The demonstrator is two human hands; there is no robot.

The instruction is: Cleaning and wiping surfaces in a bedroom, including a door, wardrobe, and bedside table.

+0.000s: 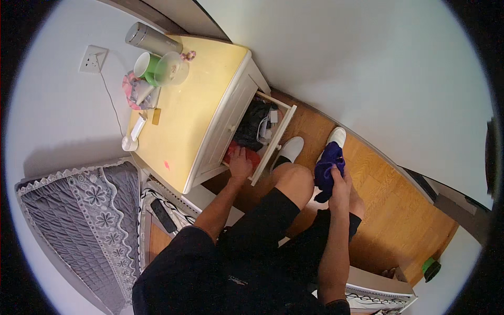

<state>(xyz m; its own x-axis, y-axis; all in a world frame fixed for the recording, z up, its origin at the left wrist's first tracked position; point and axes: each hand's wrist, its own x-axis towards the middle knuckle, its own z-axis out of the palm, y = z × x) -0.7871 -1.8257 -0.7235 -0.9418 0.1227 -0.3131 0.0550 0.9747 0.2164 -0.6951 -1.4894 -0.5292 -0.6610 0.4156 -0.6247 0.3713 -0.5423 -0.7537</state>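
An open drawer (pixel 275 145) juts from a white nightstand with a yellowish top (pixel 189 118). My left hand (pixel 240 162) reaches into its near end, its fingers on a red plastic bag or wrapping (pixel 252 156); whether they grip it cannot be made out. Dark fabric (pixel 252 124) fills much of the drawer, beside a white charger (pixel 273 117) and a white cable (pixel 260 132). Above my knees, my right hand (pixel 339 183) holds a bunched dark-purple cloth (pixel 327 169), which hangs in front of one white shoe (pixel 337 137).
A steel thermos (pixel 155 39), a green cup (pixel 146 69), a translucent bowl (pixel 172 69) and a small white fan (pixel 130 143) stand or lie on the nightstand. A dark phone (pixel 163 215) lies on patterned fabric at left. A white wall borders the wooden floor (pixel 386 189).
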